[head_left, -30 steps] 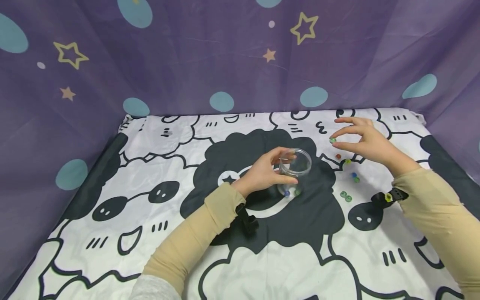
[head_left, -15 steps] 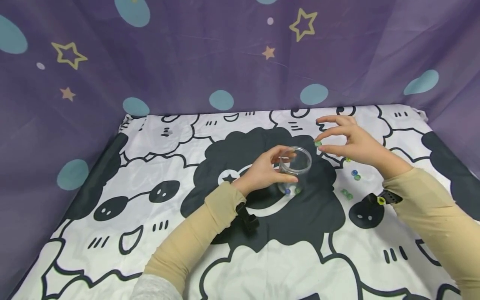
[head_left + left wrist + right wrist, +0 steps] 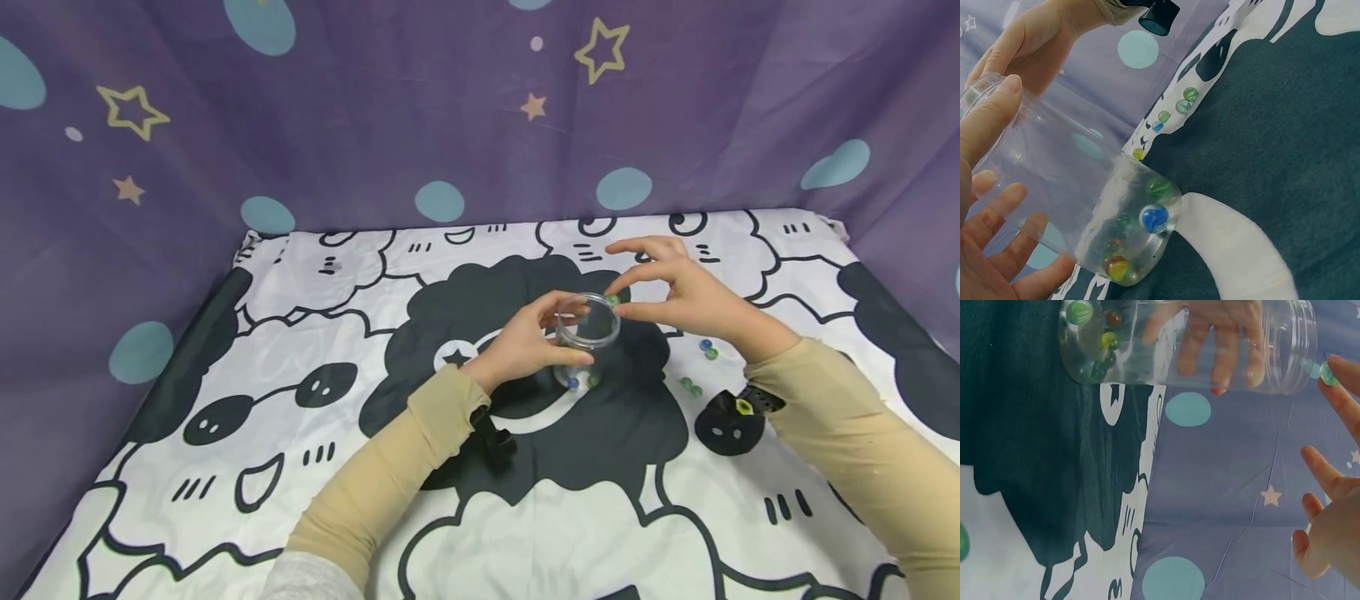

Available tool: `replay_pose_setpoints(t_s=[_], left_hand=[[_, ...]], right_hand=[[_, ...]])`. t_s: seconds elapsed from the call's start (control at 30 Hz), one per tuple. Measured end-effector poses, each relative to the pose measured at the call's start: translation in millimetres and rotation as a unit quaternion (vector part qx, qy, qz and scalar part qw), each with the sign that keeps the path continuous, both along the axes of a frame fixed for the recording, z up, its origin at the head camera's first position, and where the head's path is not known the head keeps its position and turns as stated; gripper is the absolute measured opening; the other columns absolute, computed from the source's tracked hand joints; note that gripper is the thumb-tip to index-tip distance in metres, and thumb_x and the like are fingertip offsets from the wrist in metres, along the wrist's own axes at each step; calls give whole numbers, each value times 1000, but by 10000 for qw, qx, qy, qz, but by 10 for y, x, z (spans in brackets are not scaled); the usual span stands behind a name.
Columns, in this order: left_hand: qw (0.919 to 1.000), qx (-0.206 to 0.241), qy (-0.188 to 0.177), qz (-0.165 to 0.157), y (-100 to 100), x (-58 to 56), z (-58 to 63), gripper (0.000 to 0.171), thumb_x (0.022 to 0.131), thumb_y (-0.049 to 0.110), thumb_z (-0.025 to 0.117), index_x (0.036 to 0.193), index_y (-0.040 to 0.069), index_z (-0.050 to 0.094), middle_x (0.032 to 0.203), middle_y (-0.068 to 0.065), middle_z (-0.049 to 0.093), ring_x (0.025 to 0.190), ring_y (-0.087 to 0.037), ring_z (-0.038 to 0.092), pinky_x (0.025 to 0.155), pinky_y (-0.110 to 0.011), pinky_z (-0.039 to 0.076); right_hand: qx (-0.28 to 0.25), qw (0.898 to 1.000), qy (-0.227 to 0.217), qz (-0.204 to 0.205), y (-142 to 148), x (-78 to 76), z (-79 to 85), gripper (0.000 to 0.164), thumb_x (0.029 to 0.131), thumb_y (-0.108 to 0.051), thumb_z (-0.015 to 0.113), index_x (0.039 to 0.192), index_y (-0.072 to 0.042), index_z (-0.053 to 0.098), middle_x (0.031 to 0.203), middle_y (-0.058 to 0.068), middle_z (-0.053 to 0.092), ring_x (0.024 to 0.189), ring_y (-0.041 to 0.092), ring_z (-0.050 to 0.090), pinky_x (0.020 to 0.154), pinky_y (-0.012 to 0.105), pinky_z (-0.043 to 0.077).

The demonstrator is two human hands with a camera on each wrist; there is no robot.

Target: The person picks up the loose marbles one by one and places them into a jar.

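Note:
My left hand [image 3: 521, 346] grips a clear jar [image 3: 598, 357] around its side, the mouth facing up. Several glass marbles lie at the jar's bottom; in the left wrist view a blue marble [image 3: 1154, 219], a green one [image 3: 1159, 188] and a yellow-red one [image 3: 1117, 269] stand out. Thumb and index finger of my right hand [image 3: 686, 293] pinch a green marble [image 3: 1329, 374] at the right side of the jar's rim. The other right fingers are spread out.
Loose marbles lie on the patterned cloth to the right of the jar: a blue one [image 3: 706, 344] touching or near a green one [image 3: 712, 354], and two green ones [image 3: 692, 387] nearer me. A purple curtain [image 3: 337, 125] hangs behind the table.
My right hand has moved left with the pinched green marble, from above the loose marbles to the jar's rim. The left hand and jar have stayed in place.

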State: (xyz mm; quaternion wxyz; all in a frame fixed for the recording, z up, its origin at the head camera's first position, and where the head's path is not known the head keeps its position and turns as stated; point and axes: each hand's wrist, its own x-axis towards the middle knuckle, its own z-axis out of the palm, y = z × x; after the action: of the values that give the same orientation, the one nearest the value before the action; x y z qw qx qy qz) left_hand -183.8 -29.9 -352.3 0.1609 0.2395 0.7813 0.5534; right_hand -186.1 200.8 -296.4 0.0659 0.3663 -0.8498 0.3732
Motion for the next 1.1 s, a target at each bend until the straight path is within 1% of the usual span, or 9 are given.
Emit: replay_pose_setpoints(t_s=[0.17,0.3,0.53,0.6,0.73,0.87,1.1], left_hand=[[10000,-17,-10,-26,1,10,3,67,76,13,80,134,14,47,136,-7,52,125,-27,50,101,-39,48],[10000,-53,27,-51,-7,10,8,67,77,13,79,135,13,46,136,-6,52,125,-26,50,102,-40,47],[10000,-68,37,-56,-10,1,-8,68,77,14,79,136,11,45,137,-8,52,125,-27,50,102,-40,47],[10000,-73,25,-56,-2,-1,-8,69,77,14,80,136,12,45,137,-8,52,125,-27,50,102,-40,47],[10000,-95,7,-25,4,0,-9,68,76,15,81,134,15,47,135,-5,54,125,-25,50,102,-38,48],[9999,-105,50,-7,6,-3,2,67,76,15,81,133,15,47,134,-2,54,124,-23,51,101,-38,48],[9999,-94,85,20,-1,-3,-1,65,76,13,81,132,14,48,133,-2,54,123,-23,52,100,-37,49]], right_hand=[[39,10000,45,24,-42,11,-16,18,76,-1,77,89,-12,74,134,17,48,128,38,25,95,62,25],[62,10000,51,29,-61,9,-28,18,75,-2,77,89,-12,74,133,16,49,126,38,26,95,62,25],[136,9998,124,50,-68,-20,-54,18,75,-3,78,90,-12,74,133,18,49,125,40,28,95,61,26],[141,9998,122,27,-64,-17,-55,19,76,-4,77,92,-11,74,133,18,49,125,39,28,95,61,26],[177,9998,118,-21,-64,-5,-40,22,77,-4,77,98,-9,72,133,18,49,124,40,29,94,61,28],[200,9997,101,-81,-50,0,-15,26,78,-4,76,102,-6,70,133,19,49,125,40,29,94,62,28],[229,9995,-131,-171,-25,17,17,31,78,-4,75,109,-3,68,136,20,46,127,39,27,96,64,26]])
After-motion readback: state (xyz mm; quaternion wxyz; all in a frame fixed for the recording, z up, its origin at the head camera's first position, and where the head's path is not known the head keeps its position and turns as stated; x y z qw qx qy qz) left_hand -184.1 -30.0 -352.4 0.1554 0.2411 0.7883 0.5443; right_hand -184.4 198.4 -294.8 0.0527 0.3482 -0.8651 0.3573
